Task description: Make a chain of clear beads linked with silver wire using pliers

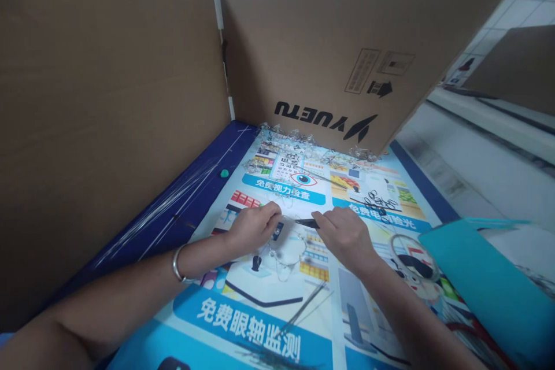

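Note:
My left hand [256, 226] is closed in a pinch, with a metal bangle [176, 266] at its wrist. It grips a thin wire, most of it hidden by the fingers. My right hand [347, 238] is wrapped round dark-tipped pliers [307, 223], whose narrow jaws point left at the wire near my left fingertips. Below both hands a strand of wire with small clear beads [284, 263] loops over the printed sheet. Whether the jaws are clamped on the wire is too small to tell.
Cardboard walls [303, 40] stand behind and at the left. Clear beaded pieces [295, 137] line the back wall's foot. Black loops [378, 202] lie at right, near a coiled wire ring [411, 257] and a teal board [489, 289]. Loose dark wires [303, 306] lie in front.

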Demonstrator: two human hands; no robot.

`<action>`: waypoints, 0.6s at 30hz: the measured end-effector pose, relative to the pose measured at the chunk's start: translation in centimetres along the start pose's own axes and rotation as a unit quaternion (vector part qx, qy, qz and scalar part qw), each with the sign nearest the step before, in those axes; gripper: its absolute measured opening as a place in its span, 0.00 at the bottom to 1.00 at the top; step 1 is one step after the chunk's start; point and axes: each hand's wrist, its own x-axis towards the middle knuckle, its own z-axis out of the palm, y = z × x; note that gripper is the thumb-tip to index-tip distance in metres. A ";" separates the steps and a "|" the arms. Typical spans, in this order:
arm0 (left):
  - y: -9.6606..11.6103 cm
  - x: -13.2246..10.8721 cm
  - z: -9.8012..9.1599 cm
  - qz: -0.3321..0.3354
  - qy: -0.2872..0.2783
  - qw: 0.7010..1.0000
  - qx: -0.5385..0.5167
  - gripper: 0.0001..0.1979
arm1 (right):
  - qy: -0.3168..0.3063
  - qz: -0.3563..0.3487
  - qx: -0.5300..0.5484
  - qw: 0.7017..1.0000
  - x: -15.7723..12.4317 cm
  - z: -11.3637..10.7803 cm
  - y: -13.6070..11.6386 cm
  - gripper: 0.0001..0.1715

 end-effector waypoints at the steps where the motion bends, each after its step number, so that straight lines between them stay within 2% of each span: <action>1: 0.0 0.0 0.0 0.006 0.002 1.000 -0.004 0.08 | -0.005 0.001 0.001 1.000 0.0 0.0 -0.1 0.07; 6: -0.1 -0.2 0.2 0.025 0.006 1.000 -0.011 0.07 | -0.018 0.012 0.001 1.000 0.1 0.2 -0.2 0.07; 12: -0.5 -0.1 0.4 0.017 0.014 1.000 -0.017 0.07 | 0.036 0.011 -0.005 0.999 0.0 -0.2 0.5 0.07; 18: -0.4 -0.1 0.3 0.016 0.009 1.000 -0.015 0.08 | -0.013 -0.049 -0.006 0.999 0.1 -0.7 0.5 0.07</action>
